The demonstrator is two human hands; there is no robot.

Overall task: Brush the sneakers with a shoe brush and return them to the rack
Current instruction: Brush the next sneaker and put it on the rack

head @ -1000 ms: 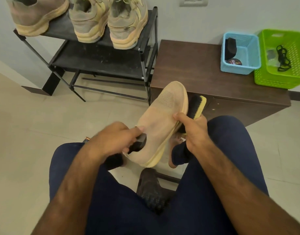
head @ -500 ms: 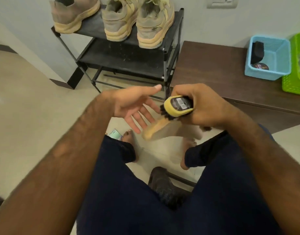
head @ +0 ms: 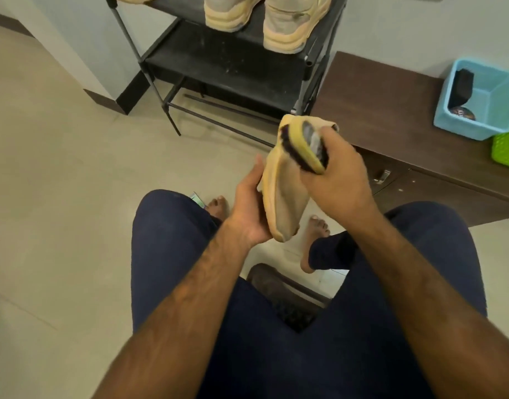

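A beige sneaker (head: 285, 194) with a yellowish sole hangs toe-down in front of my knees. My left hand (head: 249, 208) cups its sole side from the left, thumb pointing up along the edge and fingers hidden behind the shoe. My right hand (head: 339, 180) grips a yellow-backed shoe brush (head: 302, 148), its dark bristles pressed against the upper part of the sneaker. Two more beige sneakers (head: 233, 12) (head: 293, 27) stand on the top shelf of the black metal rack (head: 227, 67) ahead.
A low brown cabinet (head: 377, 110) stands right of the rack. It carries a blue basket (head: 475, 125) with dark items inside and a green basket (head: 506, 148) at the frame edge. My bare feet rest on the tiled floor, and a dark stool (head: 287, 298) shows between my legs.
My left hand let go of the sneaker and opened while the right held brush and shoe. Now the left hand has closed in on the sole side again, and the view has tilted down.
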